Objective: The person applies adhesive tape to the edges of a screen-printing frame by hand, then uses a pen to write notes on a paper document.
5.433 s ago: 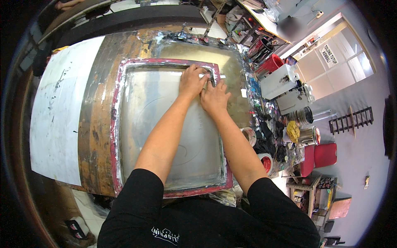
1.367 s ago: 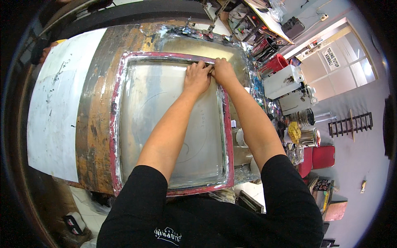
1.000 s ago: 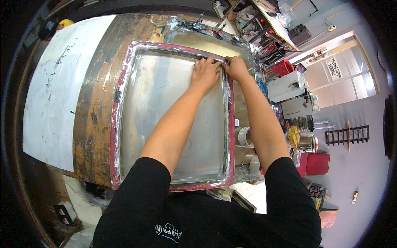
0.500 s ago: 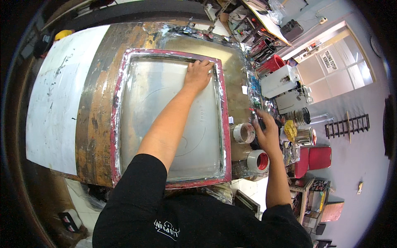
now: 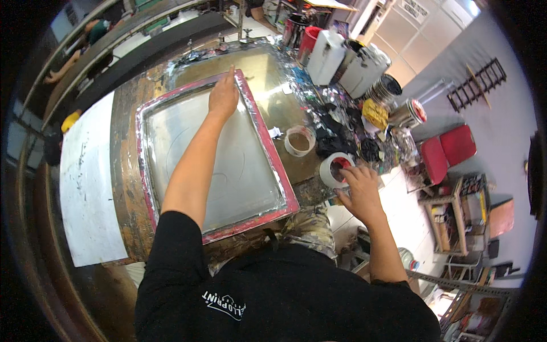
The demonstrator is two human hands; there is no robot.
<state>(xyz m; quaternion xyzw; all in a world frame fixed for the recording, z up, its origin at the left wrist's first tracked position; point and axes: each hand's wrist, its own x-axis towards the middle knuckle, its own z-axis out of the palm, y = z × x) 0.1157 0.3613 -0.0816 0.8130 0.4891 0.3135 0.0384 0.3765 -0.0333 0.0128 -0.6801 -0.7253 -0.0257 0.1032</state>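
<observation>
A silkscreen frame (image 5: 259, 111), red around the rim with pale mesh, lies flat on the worktable. My left hand (image 5: 224, 98) reaches across the mesh and grips the frame's far bar near the right corner. To the right of the frame, my right hand (image 5: 366, 196) has its fingers apart at the edge of a white tape roll (image 5: 326, 172) with a red inner core. Whether the fingertips touch the roll is hard to tell. A second tape roll (image 5: 299, 141) stands a little farther off, beside the frame.
White paper (image 5: 88, 182) covers the table's left end. Dark rags (image 5: 336, 134), a yellow crumpled cloth (image 5: 374, 114), white jerrycans (image 5: 326, 57) and tins (image 5: 407, 114) crowd the right side. A red chair (image 5: 447, 149) stands beyond. Another person's arm (image 5: 62, 68) shows at far left.
My right hand has drawn back from the dark cloths toward the nearer tape roll. My left hand stays at the frame's far right corner. The whole view has turned.
</observation>
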